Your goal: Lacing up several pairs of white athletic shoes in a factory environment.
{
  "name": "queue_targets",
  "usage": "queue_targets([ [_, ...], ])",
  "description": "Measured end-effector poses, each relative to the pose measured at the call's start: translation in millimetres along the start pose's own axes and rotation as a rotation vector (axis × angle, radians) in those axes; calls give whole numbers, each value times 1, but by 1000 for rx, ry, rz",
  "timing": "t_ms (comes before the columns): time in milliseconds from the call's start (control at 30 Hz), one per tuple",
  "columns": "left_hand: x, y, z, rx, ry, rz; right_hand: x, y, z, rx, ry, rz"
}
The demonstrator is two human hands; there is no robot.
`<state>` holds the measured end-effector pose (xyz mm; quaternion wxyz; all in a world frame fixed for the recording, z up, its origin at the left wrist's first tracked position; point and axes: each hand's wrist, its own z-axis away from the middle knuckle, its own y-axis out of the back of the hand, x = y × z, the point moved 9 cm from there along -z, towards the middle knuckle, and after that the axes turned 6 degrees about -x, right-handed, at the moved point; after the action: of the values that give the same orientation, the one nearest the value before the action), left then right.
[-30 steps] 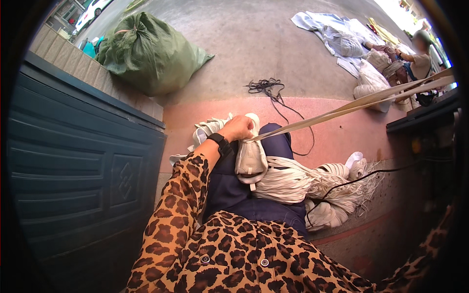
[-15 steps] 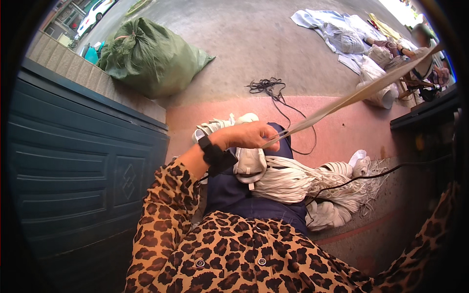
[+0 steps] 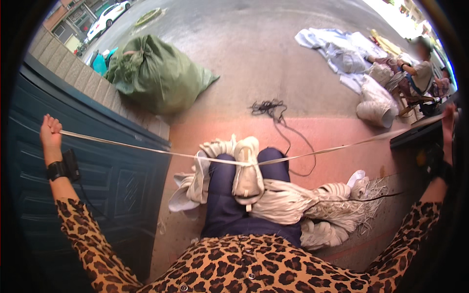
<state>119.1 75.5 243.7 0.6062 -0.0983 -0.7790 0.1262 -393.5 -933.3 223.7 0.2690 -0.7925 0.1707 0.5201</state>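
A beige shoe upper (image 3: 248,183) rests between my knees, its toe pointing away from me. A long off-white shoelace (image 3: 141,148) runs from its front part out to both sides. At far left my left hand (image 3: 51,131) is closed round one end, raised in front of the dark door. Out at the right rim my right hand (image 3: 448,118) grips the other end; its fingers are dim and partly blurred. A thick bundle of off-white laces (image 3: 281,202) lies across my right thigh.
More shoe uppers lie at my left (image 3: 195,178) and right (image 3: 325,234). A blue door (image 3: 97,180) stands close on the left. Ahead are a green sack (image 3: 156,78), a tangled black cord (image 3: 268,108), white bags (image 3: 376,107) and a seated person (image 3: 417,71).
My left hand has swung from above my lap out to the far left. My right hand has come into view at the right, and the lace now stretches wide across the shoe upper.
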Motion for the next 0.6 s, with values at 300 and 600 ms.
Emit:
queue_targets([
  [300, 83, -417, 92, -538, -498, -85, -110, -412, -53, -389, 515, 38],
  [600, 131, -515, 235, -918, -367, 193, -155, -529, 31, -564, 596, 36],
])
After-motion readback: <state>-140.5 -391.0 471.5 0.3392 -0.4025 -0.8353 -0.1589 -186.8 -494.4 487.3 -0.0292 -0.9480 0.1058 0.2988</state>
